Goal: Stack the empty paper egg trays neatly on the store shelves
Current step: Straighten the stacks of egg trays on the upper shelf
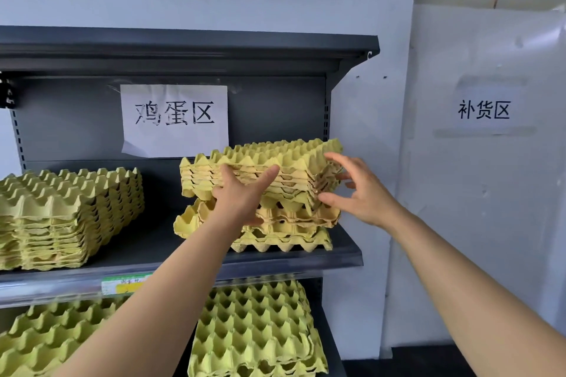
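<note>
Two hands meet at the uneven egg tray stack [275,159] on the grey shelf [343,254]. The left hand [242,196] grips its front edge. The right hand [361,190], fingers spread, touches its right corner. A second stack [61,211] sits left of the left hand. A paper sign [174,119] hangs behind, and a white wall [382,131] stands behind the right hand.

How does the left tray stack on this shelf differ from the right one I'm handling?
The left stack is nested evenly; the right stack is ragged, its upper trays tilted over the lower ones. The left stack is untouched; the left hand grips the right stack's front, the right hand touches its corner. Both are yellow-green paper trays on one shelf.
</note>
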Demonstrator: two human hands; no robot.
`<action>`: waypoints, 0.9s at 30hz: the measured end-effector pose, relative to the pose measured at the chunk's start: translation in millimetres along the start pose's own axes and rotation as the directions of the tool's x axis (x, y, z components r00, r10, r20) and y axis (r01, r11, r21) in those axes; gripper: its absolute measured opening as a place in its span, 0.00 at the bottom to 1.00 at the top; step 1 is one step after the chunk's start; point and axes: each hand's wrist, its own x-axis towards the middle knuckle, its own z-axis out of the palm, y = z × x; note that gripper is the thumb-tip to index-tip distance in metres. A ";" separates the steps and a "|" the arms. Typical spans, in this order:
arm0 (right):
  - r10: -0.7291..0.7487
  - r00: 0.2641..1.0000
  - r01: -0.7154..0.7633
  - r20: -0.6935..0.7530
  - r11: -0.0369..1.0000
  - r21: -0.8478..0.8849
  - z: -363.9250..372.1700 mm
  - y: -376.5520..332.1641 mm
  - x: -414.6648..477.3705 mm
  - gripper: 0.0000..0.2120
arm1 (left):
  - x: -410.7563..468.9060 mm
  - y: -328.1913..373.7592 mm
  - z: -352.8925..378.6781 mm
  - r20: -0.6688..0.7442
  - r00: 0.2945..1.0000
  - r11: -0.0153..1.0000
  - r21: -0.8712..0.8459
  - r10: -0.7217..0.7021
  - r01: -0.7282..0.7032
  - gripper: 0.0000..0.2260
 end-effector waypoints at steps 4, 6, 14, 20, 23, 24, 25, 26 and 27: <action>-0.030 0.988 0.035 0.153 0.999 -0.033 -5.7 4.9 13.5 0.39 | -8.2 21.7 26.9 -0.026 1.000 1.000 -0.004 0.006 -0.006 0.52; -0.037 0.983 0.038 0.177 0.999 -0.005 -6.8 5.5 16.2 0.40 | -6.3 25.8 35.9 -0.019 1.000 0.999 0.037 0.021 -0.020 0.51; -0.139 0.978 0.131 0.156 0.989 0.064 -4.1 25.0 16.4 0.35 | -9.2 22.7 60.1 -0.182 0.983 1.000 0.008 0.028 -0.027 0.46; -0.019 1.000 0.019 -0.006 0.998 0.066 -18.8 65.8 31.0 0.38 | -15.1 17.5 40.4 -0.207 0.977 0.985 -0.150 0.050 -0.082 0.45; 0.054 0.996 -0.055 0.065 0.998 0.011 -25.5 77.3 40.1 0.43 | -18.2 18.8 27.7 -0.215 0.971 0.970 -0.190 0.106 -0.148 0.40; 0.060 0.995 -0.060 0.084 0.998 0.006 -26.2 76.8 42.8 0.44 | -19.0 20.6 24.2 -0.204 0.971 0.967 -0.193 0.124 -0.164 0.39; 0.059 0.994 -0.060 0.093 0.998 0.011 -26.3 74.6 45.3 0.45 | -20.8 22.6 21.2 -0.190 0.971 0.962 -0.203 0.145 -0.183 0.36; 0.055 0.994 -0.058 0.091 0.998 0.028 -25.8 71.7 48.1 0.46 | -21.1 23.6 17.8 -0.177 0.970 0.958 -0.208 0.164 -0.199 0.33; 0.051 0.995 -0.055 0.083 0.997 0.047 -25.2 69.1 51.3 0.47 | -21.8 25.5 14.0 -0.160 0.970 0.954 -0.209 0.182 -0.213 0.30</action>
